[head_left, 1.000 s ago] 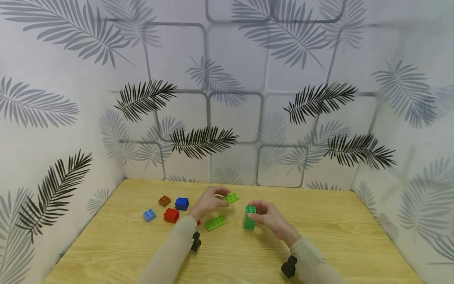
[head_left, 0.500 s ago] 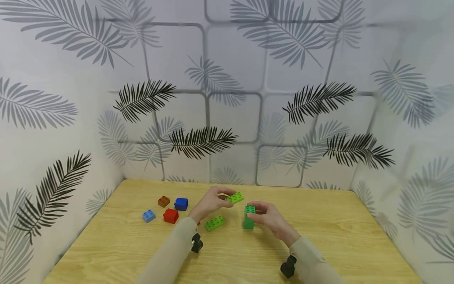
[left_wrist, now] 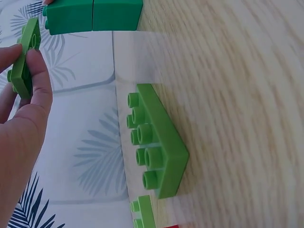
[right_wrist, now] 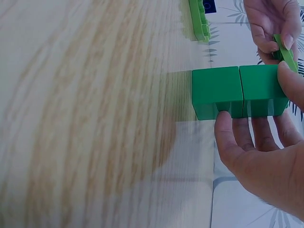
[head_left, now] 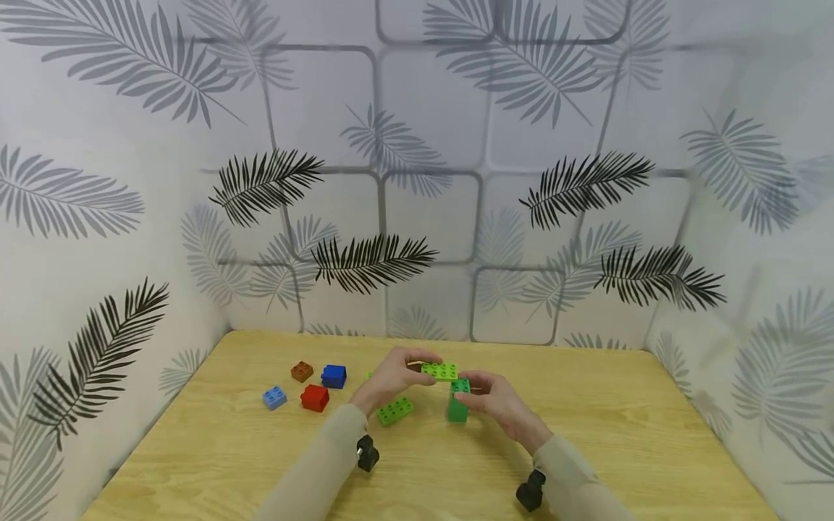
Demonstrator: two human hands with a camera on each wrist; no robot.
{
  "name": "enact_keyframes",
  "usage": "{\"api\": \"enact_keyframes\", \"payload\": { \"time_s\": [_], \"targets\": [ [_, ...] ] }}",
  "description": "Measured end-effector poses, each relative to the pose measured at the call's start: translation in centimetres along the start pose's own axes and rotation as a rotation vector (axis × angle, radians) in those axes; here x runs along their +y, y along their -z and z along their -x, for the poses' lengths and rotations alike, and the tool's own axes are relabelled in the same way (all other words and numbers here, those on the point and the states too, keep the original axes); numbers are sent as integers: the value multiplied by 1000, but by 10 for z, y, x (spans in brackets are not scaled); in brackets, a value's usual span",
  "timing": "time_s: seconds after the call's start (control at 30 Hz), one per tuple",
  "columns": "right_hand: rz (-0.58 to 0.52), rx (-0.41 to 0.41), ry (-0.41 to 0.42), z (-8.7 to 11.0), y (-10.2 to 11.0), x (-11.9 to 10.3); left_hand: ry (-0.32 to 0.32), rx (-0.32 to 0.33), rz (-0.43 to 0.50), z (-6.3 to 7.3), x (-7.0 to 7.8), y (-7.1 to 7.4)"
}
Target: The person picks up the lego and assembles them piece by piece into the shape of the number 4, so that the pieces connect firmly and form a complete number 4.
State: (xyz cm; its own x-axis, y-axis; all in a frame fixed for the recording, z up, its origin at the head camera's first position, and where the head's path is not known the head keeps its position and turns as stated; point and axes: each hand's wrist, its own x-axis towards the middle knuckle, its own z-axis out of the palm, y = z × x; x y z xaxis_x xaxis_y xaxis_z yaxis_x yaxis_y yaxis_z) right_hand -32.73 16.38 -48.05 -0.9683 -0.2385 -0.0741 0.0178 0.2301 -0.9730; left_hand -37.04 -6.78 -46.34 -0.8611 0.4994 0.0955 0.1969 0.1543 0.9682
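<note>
Well, closest in, a loose lime brick (head_left: 394, 410) lies on the table (head_left: 417, 470), studs up, its long axis slanting from near left to far right. To its right, a stack of 2 dark green bricks (head_left: 458, 410) is held upright, studs on top, long axis vertical. The right hand (head_left: 498, 400) grips it, fingers and thumb bent partway round. Just beyond, the left hand (head_left: 396, 376) pinches a raised lime plate (head_left: 440, 372) near its left end; the plate runs left to right, studs up, free end pointing over toward the stack's top. I'd judge this as bringing the 2 together; seating the plate would call for lining up studs, then pressing down against a steady grip. Whether they touch, I cannot tell. Farther off, leftward, sit a red block (head_left: 315, 398) and a blue block (head_left: 334, 376).
</note>
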Motion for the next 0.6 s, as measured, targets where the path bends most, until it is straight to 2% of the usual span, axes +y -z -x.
{"api": "enact_keyframes", "payload": {
  "time_s": [0.33, 0.6],
  "targets": [
    [-30, -45, 28, -1, 1, 3, -16, 17, 3, 3, 1, -15],
    [-12, -54, 37, 0, 1, 2, -16, 69, 10, 2, -1, -25]
  ]
}}
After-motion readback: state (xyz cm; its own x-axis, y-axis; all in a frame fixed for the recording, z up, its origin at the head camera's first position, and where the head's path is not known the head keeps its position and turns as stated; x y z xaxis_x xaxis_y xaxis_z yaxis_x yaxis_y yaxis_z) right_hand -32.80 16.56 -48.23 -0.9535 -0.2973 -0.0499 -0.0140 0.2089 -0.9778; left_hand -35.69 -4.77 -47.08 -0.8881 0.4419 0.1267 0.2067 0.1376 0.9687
